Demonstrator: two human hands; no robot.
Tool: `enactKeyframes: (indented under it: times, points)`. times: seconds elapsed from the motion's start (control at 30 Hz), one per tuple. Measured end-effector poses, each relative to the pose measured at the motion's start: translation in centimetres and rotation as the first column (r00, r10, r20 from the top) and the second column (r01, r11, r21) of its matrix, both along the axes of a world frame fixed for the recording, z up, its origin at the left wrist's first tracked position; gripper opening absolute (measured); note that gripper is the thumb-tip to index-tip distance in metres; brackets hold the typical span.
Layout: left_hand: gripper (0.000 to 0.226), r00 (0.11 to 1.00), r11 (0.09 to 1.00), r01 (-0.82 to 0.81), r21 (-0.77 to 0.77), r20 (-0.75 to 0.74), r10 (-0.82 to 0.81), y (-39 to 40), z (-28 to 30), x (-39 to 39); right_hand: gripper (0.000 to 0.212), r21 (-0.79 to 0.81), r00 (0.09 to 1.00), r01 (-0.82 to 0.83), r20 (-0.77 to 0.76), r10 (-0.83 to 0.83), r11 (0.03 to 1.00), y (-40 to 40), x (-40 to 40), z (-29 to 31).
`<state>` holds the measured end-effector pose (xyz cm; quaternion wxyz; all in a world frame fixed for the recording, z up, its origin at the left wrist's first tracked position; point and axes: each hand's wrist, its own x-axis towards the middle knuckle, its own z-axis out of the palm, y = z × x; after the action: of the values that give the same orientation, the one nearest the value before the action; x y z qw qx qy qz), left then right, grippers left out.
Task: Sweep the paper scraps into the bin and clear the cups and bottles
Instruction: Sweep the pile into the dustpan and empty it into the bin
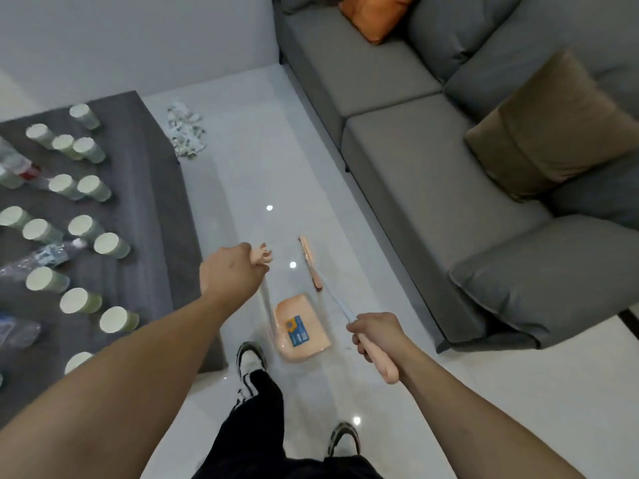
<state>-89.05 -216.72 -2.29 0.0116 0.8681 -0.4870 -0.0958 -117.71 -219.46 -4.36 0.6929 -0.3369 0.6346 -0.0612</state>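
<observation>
Left hand (238,269): grip clamped on the peach top of the dustpan handle; the pale shaft runs down from the fist to the pan.
Right hand (375,335): grip clamped on the peach broom handle, its end sticking out below the fist.
Dustpan (301,328): peach, low at the floor just ahead of the person's left shoe; whether it rests on the tile or hangs just above, cannot tell.
Broom (310,262): head well ahead of the right hand, near the sofa's base, pointing away from the person.
Paper scraps (185,131): one loose heap on the white floor by the far corner of the bench, well apart from pan and broom.
Cups (83,186): many pale green paper cups standing on the dark bench, untouched.
Bottles (38,259): clear plastic, lying among the cups.
Bin: not in view.
Step in hand: judged as carrying the tools toward the heap; sweeping not yet begun.
Doing it well: set the pan lip flat on the tile just beside the heap, mouth facing it. Use short, low strokes so light scraps don't scatter under the bench.
Labels: blue sticker with a yellow mark inside the pan; its writing is too small to read. No other text legible.
</observation>
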Motion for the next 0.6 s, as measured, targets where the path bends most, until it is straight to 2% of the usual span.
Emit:
enactKeyframes:
  times: [0.2, 0.27, 0.4, 0.5, 0.6]
  points:
    - [0.028, 0.992, 0.987, -0.121, -0.11, -0.061, 0.115, -7.8, 1.0, 11.5, 0.008, -0.128, 0.996, 0.016, -0.081, -0.027, 0.992, -8.1, 9.3, 1.5]
    - [0.028, 0.982, 0.982, -0.156, -0.109, -0.12, 0.143, -10.2, 1.7, 15.2, 0.008, -0.139, 0.995, 0.006, -0.097, -0.02, 0.99, -10.4, 13.0, 2.4]
    - [0.035, 0.964, 0.974, -0.202, -0.1, -0.197, 0.18, -14.7, 3.3, 23.1, 0.027, -0.145, 0.995, 0.013, -0.096, -0.027, 0.989, -15.5, 20.9, 3.2]
    - [0.032, 0.954, 0.945, -0.273, -0.179, -0.179, 0.241, -17.3, 4.2, 28.2, 0.026, -0.143, 0.996, -0.004, -0.089, -0.009, 0.99, -18.9, 26.1, 3.6]
    - [0.032, 0.922, 0.913, -0.366, -0.181, -0.207, 0.328, -20.2, 4.0, 32.8, 0.02, -0.134, 0.997, -0.038, -0.077, 0.028, 0.99, -22.9, 30.9, 3.5]
